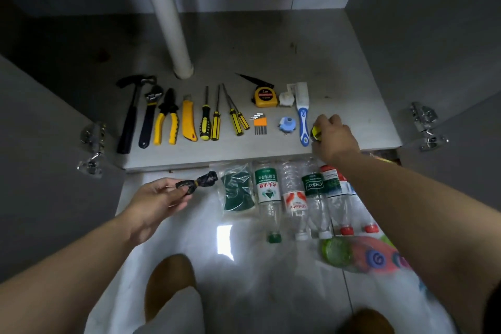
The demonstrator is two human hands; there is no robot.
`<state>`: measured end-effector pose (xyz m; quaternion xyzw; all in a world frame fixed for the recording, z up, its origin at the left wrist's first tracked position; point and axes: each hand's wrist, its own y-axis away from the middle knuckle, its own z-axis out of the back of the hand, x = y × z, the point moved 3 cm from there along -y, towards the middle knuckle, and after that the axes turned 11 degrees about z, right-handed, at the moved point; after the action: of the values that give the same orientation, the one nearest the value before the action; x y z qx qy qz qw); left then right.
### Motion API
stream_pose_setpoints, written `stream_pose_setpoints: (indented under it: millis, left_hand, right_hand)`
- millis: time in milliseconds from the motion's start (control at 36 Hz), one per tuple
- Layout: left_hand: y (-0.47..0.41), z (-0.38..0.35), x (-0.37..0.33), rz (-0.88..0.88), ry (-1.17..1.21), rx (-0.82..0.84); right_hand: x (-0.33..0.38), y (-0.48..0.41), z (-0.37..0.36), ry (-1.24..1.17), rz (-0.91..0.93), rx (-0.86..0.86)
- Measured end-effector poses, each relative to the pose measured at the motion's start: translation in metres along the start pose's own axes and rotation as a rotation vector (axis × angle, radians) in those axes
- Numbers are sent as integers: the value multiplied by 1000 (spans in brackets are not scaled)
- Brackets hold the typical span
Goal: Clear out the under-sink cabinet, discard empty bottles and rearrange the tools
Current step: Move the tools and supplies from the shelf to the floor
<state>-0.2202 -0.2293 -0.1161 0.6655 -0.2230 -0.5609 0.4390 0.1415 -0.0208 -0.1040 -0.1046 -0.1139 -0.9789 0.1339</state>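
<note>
Tools lie in a row on the cabinet floor (271,43): hammer (130,114), wrench (149,114), yellow pliers (166,122), yellow knife (188,123), several screwdrivers (215,122), tape measure (265,96), hex keys (260,123), blue brush (303,119). My right hand (332,135) grips a small yellow-and-black roll (315,133) at the row's right end. My left hand (160,196) pinches a small dark bundle (199,182) over the floor in front of the cabinet. Several empty plastic bottles (295,195) lie side by side on the white floor below the cabinet edge.
A white drain pipe (173,35) stands at the back of the cabinet. Open doors with metal hinges (92,144) (425,125) flank both sides. A bag of green scouring pads (235,190) lies left of the bottles. A colourful plastic bag (363,255) lies near my right forearm.
</note>
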Motion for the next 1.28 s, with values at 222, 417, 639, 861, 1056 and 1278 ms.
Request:
stream_pose_setpoints:
  millis: [222,417,639,861,1056,1278]
  left_hand:
    - [-18,10,23,42,62,-98]
    - [-39,31,41,49,112,-231]
    - [-65,49,54,74,209,-300]
    - [-84,52,69,109,314,-369]
    - [-90,49,71,58,208,-391]
    - [-81,28,59,-60,-100,-354]
  right_hand:
    - [43,36,-5,-174,-30,-228]
    - [166,87,-35,-457,462,-37]
    - [244,110,-125,-504,301,268]
    - [260,91,-171,-435,151,378]
    - [268,90,-181,-268,182,500]
    - [255,118,-160,-515,372,410]
